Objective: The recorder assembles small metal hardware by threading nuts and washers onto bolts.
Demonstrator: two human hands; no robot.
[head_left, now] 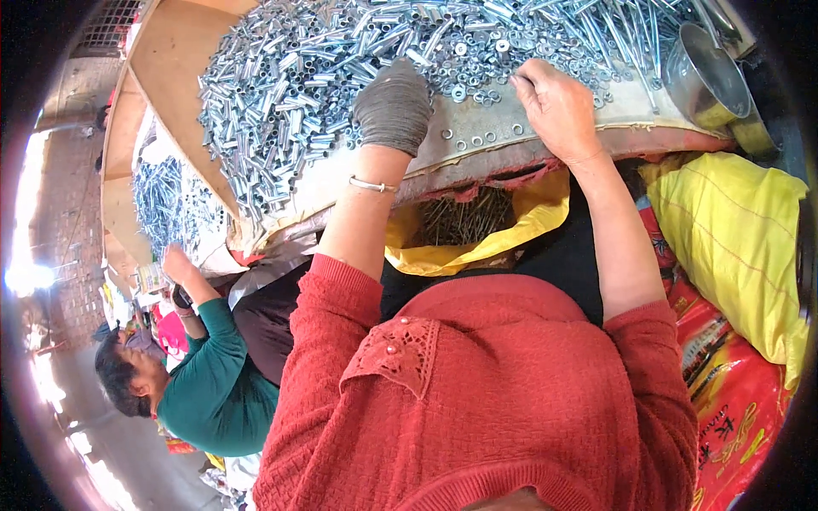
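My left hand (pixel 393 109), in a grey knit glove, is curled closed over the heap of shiny metal sleeves (pixel 285 102). Its fingertips are turned away, so whatever they hold is hidden. Bare and closed in a pinch, my right hand (pixel 555 106) is just right of the loose washers (pixel 477 72); what sits between its thumb and finger is too small to make out. Between the hands, several small rings (pixel 490 136) lie spaced out along the pale front edge of the table (pixel 443 157). Long thin bolts (pixel 626 34) are piled at the far right.
Below the table edge hangs an open yellow sack (pixel 477 258) with thin metal rods inside. A metal container (pixel 705 77) stands at the right end, above a full yellow woven bag (pixel 733 247) and a red bag (pixel 737 409). A wooden divider (pixel 175 102) separates a co-worker in green (pixel 213 383) at left.
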